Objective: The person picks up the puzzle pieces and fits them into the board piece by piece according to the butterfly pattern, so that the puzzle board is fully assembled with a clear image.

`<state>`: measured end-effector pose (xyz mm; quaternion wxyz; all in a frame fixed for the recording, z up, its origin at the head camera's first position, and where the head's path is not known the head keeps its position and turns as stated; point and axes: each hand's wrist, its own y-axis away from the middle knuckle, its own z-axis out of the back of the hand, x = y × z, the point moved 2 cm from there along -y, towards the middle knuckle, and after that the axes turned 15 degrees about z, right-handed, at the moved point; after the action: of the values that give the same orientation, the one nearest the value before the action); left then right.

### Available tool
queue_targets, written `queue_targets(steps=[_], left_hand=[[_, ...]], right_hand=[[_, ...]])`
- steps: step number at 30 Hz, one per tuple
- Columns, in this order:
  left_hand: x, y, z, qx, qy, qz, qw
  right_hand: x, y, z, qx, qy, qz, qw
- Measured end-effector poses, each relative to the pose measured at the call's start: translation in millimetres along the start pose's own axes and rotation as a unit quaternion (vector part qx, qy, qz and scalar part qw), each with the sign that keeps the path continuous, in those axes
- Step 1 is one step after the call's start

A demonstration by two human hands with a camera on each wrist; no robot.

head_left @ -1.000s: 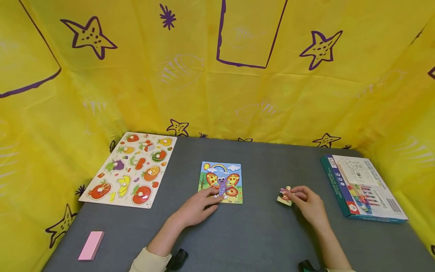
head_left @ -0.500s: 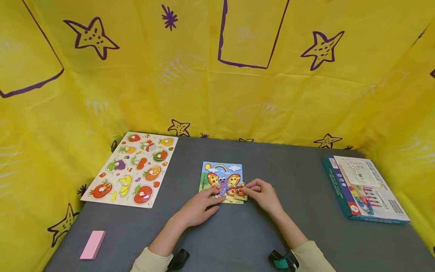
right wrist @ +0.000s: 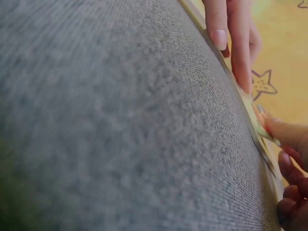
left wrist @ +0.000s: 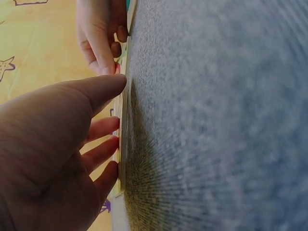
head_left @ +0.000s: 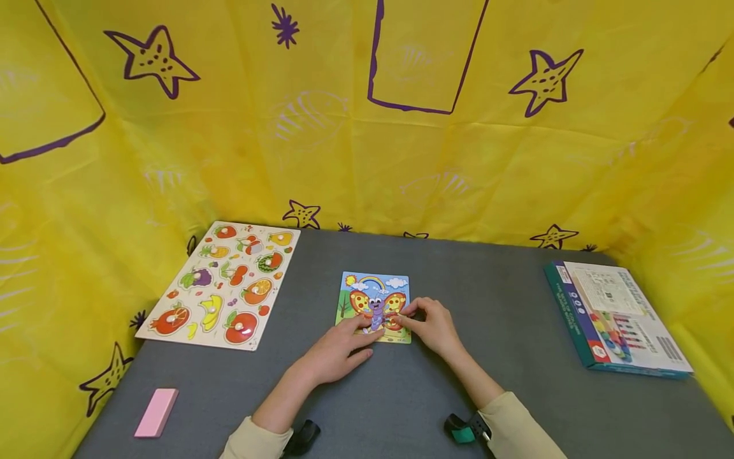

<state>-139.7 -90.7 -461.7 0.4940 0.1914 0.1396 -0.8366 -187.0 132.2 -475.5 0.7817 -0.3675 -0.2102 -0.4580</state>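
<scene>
A small square butterfly puzzle lies flat on the grey table, with a sun, rainbow and tree printed around the butterfly. My left hand rests on its lower left part with fingers extended; in the left wrist view, several fingertips touch the board. At the lower right of the puzzle, my right hand pinches a puzzle piece with a red and yellow wing print. From the right wrist view, that piece sits slightly tilted at the board. The fingers hide part of it.
To the left lies a large fruit peg board. Nearer the front left is a pink block. A flat teal and white box lies at the right. Yellow patterned cloth encloses the table's back and sides.
My right hand has carried the puzzle piece leftward from the table's right side onto the lower right of the butterfly puzzle. My left hand has stayed on the board.
</scene>
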Motion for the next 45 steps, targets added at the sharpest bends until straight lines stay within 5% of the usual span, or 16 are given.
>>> queue_targets(steps=[13,27,38,45], left_hand=[[-4.1,0.1,-2.0,0.009,-0.024,0.022,0.9994],[-5.6,0.4,-1.0,0.004,-0.021,0.022,0.9995],[-5.1,-0.4,-0.1,0.005,-0.029,0.025,0.9993],[-6.0,-0.8,1.1,0.015,-0.033,0.039,0.9986]], right_hand=[[-1,-0.6,-4,0.002,0.026,0.032,0.9991],[0,-0.4,-4,0.019,0.029,-0.002,0.9994],[2,-10.3,-4,0.05,0.09,-0.029,0.9942],[-5,-5.9,3,0.094,-0.011,0.007,0.9955]])
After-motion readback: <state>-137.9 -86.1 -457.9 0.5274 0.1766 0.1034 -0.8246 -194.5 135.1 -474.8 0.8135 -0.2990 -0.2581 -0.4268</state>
